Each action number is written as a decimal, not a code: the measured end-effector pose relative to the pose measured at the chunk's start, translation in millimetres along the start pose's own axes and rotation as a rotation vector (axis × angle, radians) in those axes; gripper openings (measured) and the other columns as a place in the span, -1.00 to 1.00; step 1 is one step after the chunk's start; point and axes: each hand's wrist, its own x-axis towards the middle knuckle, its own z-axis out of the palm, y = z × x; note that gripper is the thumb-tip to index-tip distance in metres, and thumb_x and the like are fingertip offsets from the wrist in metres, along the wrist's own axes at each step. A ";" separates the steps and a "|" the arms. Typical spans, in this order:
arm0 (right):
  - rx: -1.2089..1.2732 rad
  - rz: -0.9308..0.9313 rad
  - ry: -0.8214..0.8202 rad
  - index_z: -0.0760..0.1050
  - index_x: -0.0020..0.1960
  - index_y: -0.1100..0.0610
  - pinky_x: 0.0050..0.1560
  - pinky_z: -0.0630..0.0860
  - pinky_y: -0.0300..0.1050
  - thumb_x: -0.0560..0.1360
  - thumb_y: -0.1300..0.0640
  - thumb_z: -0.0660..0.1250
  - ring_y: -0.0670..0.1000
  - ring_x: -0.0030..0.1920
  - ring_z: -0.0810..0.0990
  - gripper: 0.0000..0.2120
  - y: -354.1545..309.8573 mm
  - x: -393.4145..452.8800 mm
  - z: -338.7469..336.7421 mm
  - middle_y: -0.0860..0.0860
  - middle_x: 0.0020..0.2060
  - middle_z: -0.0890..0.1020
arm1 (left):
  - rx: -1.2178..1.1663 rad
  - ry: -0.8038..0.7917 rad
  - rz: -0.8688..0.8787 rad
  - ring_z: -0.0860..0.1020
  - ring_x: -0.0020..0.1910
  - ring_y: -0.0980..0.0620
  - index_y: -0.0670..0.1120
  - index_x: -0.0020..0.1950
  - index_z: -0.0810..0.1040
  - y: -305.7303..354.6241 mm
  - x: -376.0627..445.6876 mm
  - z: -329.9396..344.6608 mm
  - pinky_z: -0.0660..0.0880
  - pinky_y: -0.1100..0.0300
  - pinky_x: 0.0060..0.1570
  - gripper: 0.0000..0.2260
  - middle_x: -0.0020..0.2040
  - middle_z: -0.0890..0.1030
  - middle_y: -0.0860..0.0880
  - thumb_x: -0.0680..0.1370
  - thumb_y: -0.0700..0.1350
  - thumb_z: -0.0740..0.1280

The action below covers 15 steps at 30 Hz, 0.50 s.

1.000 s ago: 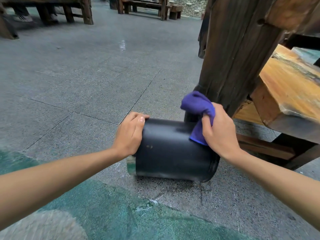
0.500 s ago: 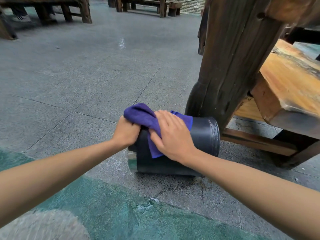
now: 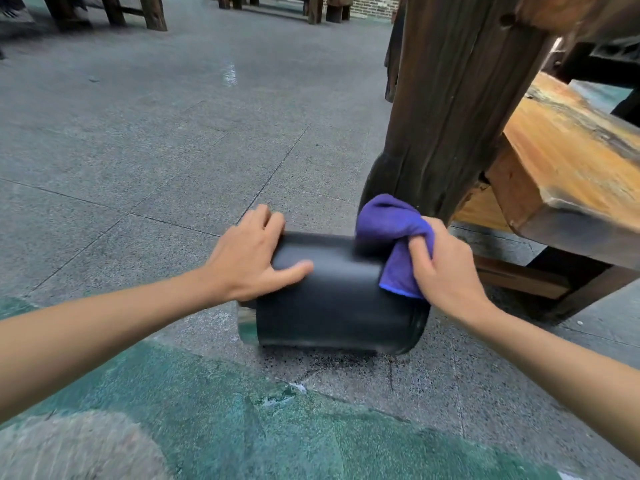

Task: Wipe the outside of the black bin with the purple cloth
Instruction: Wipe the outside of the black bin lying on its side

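The black bin (image 3: pixel 332 306) lies on its side on the stone floor, its rim end to the right and its base to the left. My left hand (image 3: pixel 252 258) rests on the bin's upper left end, fingers spread over the far side and thumb on the near side. My right hand (image 3: pixel 443 268) grips the bunched purple cloth (image 3: pixel 391 237) and presses it against the bin's upper right end, near the rim.
A thick dark wooden post (image 3: pixel 450 109) rises right behind the bin. A wooden bench slab (image 3: pixel 568 168) juts out at the right, with a low crossbar (image 3: pixel 519 275) beneath. Grey paving stretches ahead; green-painted floor (image 3: pixel 242 427) lies near me. More wooden furniture (image 3: pixel 138 12) stands far back.
My right hand swept the cloth from the bin's left end back to its right end. My left hand shifted from under the cloth to an open grip on the bin's left end.
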 end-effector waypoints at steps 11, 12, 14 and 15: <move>-0.001 0.300 -0.316 0.55 0.03 0.20 0.02 0.41 -0.03 0.67 0.05 0.11 0.21 0.07 0.59 -0.70 27.0 10.1 23.0 0.20 0.05 0.66 | 0.361 -0.456 0.304 0.31 0.51 -0.20 -0.12 0.60 0.08 47.4 -61.5 -8.0 0.20 -0.34 0.44 0.37 0.53 0.29 -0.25 -0.01 0.67 0.21; -0.017 0.292 -0.349 0.55 0.04 0.22 0.01 0.39 -0.03 0.68 0.06 0.11 0.23 0.08 0.59 -0.69 27.9 8.0 27.9 0.21 0.06 0.66 | 0.360 -0.492 0.310 0.22 0.55 -0.22 -0.11 0.62 -0.01 50.1 -66.6 -4.9 0.16 -0.28 0.48 0.40 0.57 0.20 -0.27 -0.03 0.65 0.23; -0.054 0.278 -0.398 0.53 0.06 0.24 -0.03 0.34 -0.04 0.69 0.06 0.09 0.25 0.09 0.58 -0.68 30.8 6.7 34.3 0.22 0.06 0.64 | 0.352 -0.513 0.316 0.10 0.59 -0.25 -0.08 0.63 -0.12 53.0 -79.5 1.1 0.10 -0.25 0.52 0.41 0.60 0.08 -0.29 -0.03 0.61 0.25; -0.072 0.272 -0.418 0.51 0.08 0.24 -0.05 0.32 -0.06 0.69 0.05 0.09 0.26 0.09 0.57 -0.69 33.4 7.1 36.0 0.23 0.07 0.63 | 0.354 -0.506 0.320 0.10 0.58 -0.28 -0.09 0.63 -0.11 53.8 -87.0 3.6 0.12 -0.28 0.51 0.39 0.60 0.08 -0.31 -0.02 0.59 0.26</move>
